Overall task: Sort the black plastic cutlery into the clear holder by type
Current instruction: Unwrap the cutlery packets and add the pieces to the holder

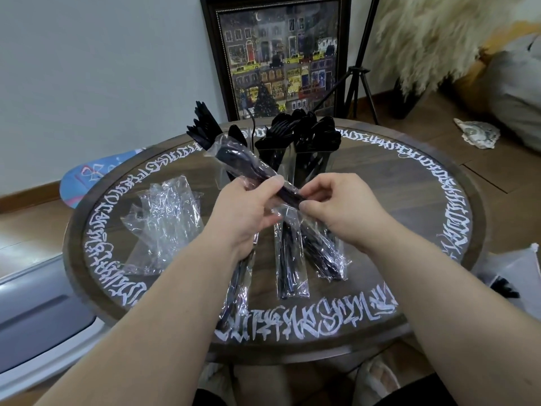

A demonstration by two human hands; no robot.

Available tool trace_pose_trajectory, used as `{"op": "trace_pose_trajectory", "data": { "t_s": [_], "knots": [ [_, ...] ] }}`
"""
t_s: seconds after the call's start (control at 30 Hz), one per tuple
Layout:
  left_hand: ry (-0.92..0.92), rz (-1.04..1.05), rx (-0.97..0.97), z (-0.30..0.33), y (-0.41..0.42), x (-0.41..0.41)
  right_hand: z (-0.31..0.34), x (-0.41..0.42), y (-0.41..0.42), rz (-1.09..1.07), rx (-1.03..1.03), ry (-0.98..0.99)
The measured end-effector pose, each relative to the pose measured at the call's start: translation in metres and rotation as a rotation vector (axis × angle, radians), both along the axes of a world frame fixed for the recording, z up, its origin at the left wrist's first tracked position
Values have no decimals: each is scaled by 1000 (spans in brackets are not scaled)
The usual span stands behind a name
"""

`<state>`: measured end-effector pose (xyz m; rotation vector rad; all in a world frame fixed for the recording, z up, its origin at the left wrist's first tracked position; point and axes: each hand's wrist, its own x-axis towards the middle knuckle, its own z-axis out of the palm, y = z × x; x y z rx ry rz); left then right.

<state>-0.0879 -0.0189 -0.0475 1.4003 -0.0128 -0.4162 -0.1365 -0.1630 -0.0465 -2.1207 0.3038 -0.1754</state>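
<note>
Above the table [439, 183], both hands' grip angles the wrapped cutlery [248, 164] up-left.

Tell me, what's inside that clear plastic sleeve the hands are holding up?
Black plastic cutlery, its handle ends poking out of the sleeve between the left hand and right hand. Glare and overlap hide how many pieces and which types.

Table: round wooden table [433, 183], white script ring.
On it: clear holder [292, 159] upper centre; empty wrappers [164, 218] left; wrapped cutlery packs [292, 259] centre.
</note>
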Motion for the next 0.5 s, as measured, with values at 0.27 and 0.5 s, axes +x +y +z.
{"op": "trace_pose_trajectory", "data": {
  "t_s": [0.27,0.5],
  "knots": [
    [19,90,7,1,7,3,-10,-14,9,-106,26,-72],
    [27,90,-42,1,13,3,-11,1,21,-82,61,-85]
  ]
}}
